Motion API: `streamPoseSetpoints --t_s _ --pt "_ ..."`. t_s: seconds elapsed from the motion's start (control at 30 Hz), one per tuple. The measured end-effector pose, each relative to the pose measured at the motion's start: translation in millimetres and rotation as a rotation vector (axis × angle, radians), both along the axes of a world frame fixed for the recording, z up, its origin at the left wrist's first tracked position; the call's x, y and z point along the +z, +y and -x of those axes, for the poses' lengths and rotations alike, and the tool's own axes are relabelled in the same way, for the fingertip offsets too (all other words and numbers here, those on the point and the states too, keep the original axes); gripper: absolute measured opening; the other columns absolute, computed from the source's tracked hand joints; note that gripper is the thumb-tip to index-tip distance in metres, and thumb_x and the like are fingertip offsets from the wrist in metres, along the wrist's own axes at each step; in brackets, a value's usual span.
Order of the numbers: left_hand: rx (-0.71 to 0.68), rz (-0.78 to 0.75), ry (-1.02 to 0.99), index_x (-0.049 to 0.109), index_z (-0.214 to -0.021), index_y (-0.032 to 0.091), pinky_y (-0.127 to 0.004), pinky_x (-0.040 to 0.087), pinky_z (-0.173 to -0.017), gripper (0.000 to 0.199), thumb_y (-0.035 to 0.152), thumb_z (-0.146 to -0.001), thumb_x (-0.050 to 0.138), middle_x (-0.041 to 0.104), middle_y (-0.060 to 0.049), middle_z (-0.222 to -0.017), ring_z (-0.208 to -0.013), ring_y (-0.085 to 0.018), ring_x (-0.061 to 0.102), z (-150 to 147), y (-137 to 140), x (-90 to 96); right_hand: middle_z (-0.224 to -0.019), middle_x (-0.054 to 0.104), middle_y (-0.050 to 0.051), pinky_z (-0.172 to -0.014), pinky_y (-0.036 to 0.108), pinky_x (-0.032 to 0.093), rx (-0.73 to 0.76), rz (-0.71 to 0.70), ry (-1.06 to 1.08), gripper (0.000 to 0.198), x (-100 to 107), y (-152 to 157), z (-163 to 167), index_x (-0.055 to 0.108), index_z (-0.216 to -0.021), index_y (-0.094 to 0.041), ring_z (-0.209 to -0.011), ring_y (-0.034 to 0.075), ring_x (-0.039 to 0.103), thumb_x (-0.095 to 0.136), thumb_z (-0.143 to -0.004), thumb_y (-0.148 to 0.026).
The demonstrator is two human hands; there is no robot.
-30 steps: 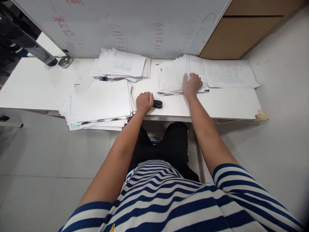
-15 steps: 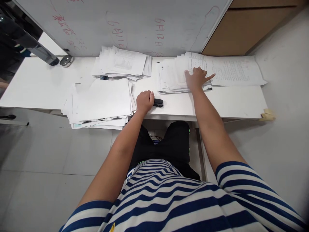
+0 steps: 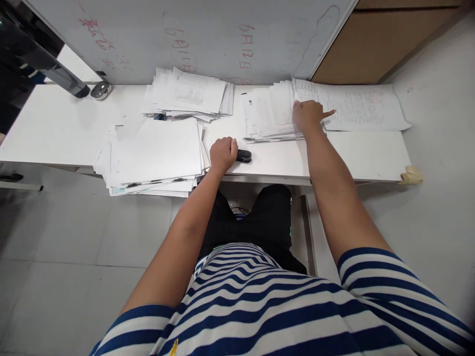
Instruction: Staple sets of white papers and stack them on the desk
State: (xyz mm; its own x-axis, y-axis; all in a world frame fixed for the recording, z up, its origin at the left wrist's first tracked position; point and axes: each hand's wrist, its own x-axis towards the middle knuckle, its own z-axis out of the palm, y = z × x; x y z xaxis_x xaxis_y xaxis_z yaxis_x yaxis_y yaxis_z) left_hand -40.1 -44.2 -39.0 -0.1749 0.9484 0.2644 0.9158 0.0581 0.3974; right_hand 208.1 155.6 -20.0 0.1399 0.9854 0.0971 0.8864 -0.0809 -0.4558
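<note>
My left hand is closed around a black stapler lying at the desk's front edge; only one end of it shows past my fingers. Over the right paper stack, my right hand pinches the edge of a paper sheet, the little finger sticking out to the right. Just how many sheets are in that pinch is hidden by the hand. Beneath and to the right of this hand, a long printed sheet lies flat, its end curling over the desk's right edge.
Two more paper piles, a back pile and a front pile overhanging the desk edge, lie to the left. A computer mouse sits near a dark monitor. Behind the white desk stands a whiteboard. Tape covers the right corner.
My right hand has slid a little to the right across the stack, and its spread fingers have drawn in on the sheet's edge. My left hand stays on the stapler.
</note>
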Motion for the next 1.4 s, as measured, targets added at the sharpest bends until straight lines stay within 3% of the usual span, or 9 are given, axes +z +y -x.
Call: streamPoseSetpoints --t_s 0.13,0.37,0.63,0.77,0.97,1.23,1.4 --pt "-0.005 -0.007 0.004 0.057 -0.081 0.023 -0.038 0.036 -0.074 0.045 0.043 -0.104 0.024 0.064 -0.011 -0.083 -0.086 -0.025 0.058 0.2 -0.2 0.2 -0.109 0.066 0.024 -0.107 0.078 -0.002 -0.092 0.052 0.027 0.045 5.2 1.3 2.4 0.066 -0.094 -0.010 -0.120 0.035 0.051 0.042 -0.102 -0.046" --pt "-0.005 -0.006 -0.003 0.057 -0.081 0.023 -0.038 0.036 -0.073 0.045 0.044 -0.104 0.025 0.064 -0.011 -0.083 -0.087 -0.025 0.058 0.6 0.1 -1.1 -0.114 0.064 0.026 -0.110 0.075 0.005 -0.047 0.193 -0.032 0.064 25.7 -6.6 4.7 0.063 -0.109 -0.006 -0.129 0.037 0.050 0.013 -0.106 -0.046" --pt "-0.006 -0.012 -0.011 0.057 -0.081 0.023 -0.038 0.036 -0.075 0.044 0.043 -0.104 0.025 0.064 -0.011 -0.085 -0.088 -0.025 0.058 0.1 -0.2 -0.7 -0.125 0.063 0.024 -0.110 0.072 0.017 -0.059 0.198 0.037 0.046 25.0 -2.8 3.1 0.065 -0.110 -0.010 -0.125 0.038 0.055 0.031 -0.104 -0.042" --pt "-0.006 -0.025 -0.015 0.057 -0.081 0.023 -0.037 0.036 -0.074 0.045 0.044 -0.104 0.025 0.064 -0.010 -0.083 -0.087 -0.025 0.058 -0.5 -0.3 0.6 -0.121 0.066 0.020 -0.110 0.074 0.012 -0.047 0.155 -0.031 0.038 21.7 -4.8 6.6 0.067 -0.105 -0.012 -0.124 0.038 0.055 0.038 -0.103 -0.036" --pt "-0.002 -0.004 -0.003 0.057 -0.081 0.023 -0.038 0.036 -0.075 0.043 0.042 -0.104 0.026 0.065 -0.011 -0.085 -0.087 -0.025 0.058 -1.5 -0.3 2.1 -0.127 0.062 0.021 -0.114 0.071 0.011 0.071 0.085 -0.173 0.053 11.4 -10.9 3.4 0.060 -0.123 -0.014 -0.129 0.034 0.050 0.031 -0.102 -0.053" --pt "-0.008 -0.010 -0.013 0.057 -0.082 0.023 -0.038 0.037 -0.074 0.045 0.044 -0.104 0.024 0.064 -0.011 -0.083 -0.088 -0.025 0.058 -0.3 0.3 -0.5 -0.136 0.056 0.017 -0.113 0.078 0.006 -0.077 0.081 -0.117 0.039 2.8 -2.3 9.2 0.068 -0.115 -0.018 -0.133 0.039 0.042 0.048 -0.099 -0.047" --pt "-0.001 0.001 -0.007 0.057 -0.082 0.022 -0.038 0.036 -0.076 0.043 0.042 -0.104 0.026 0.064 -0.011 -0.086 -0.090 -0.026 0.059 -0.7 -0.2 0.1 -0.134 0.056 0.018 -0.110 0.081 0.000 -0.077 0.060 -0.068 0.042 -1.6 3.4 9.7 0.068 -0.113 -0.018 -0.133 0.041 0.041 0.041 -0.100 -0.048"
